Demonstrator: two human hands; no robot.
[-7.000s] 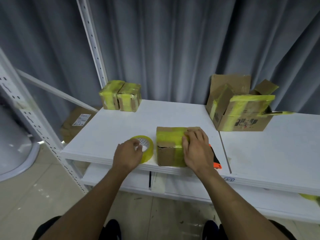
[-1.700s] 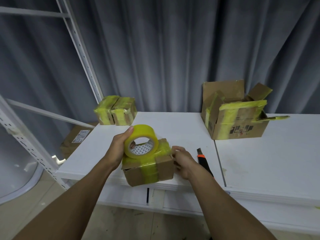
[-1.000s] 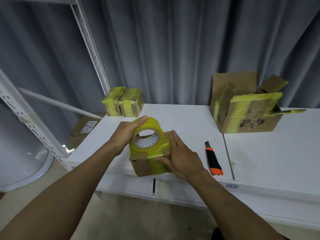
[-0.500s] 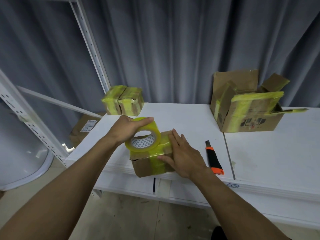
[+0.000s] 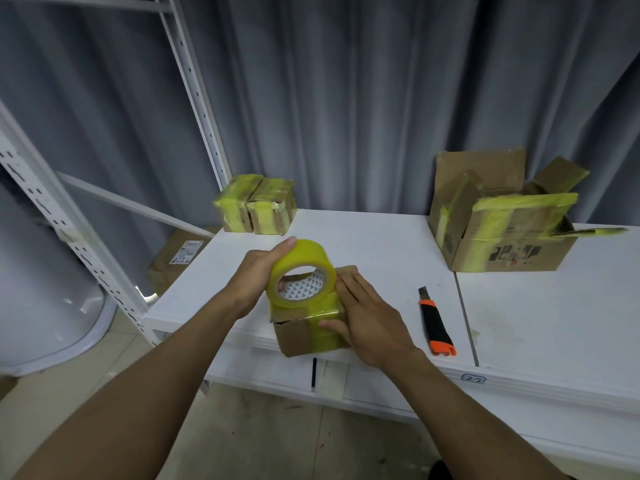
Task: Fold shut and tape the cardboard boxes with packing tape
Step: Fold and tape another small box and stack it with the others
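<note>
A small cardboard box (image 5: 298,336) wrapped in yellow tape sits at the front edge of the white shelf (image 5: 381,244). My left hand (image 5: 258,271) grips a roll of yellow packing tape (image 5: 301,273), holding it upright on the box's top left. My right hand (image 5: 363,315) lies flat on the box's top and right side, fingers straight, thumb pressing the taped front face.
An orange and black utility knife (image 5: 435,323) lies right of the box. Two small taped boxes (image 5: 256,209) stand at the back left. A larger cardboard box with open flaps (image 5: 498,233) stands at the back right. A white slotted upright (image 5: 197,95) rises at the left.
The tape roll has tipped more upright on the box top in my left hand. My right hand stays flat on the box, which has barely moved.
</note>
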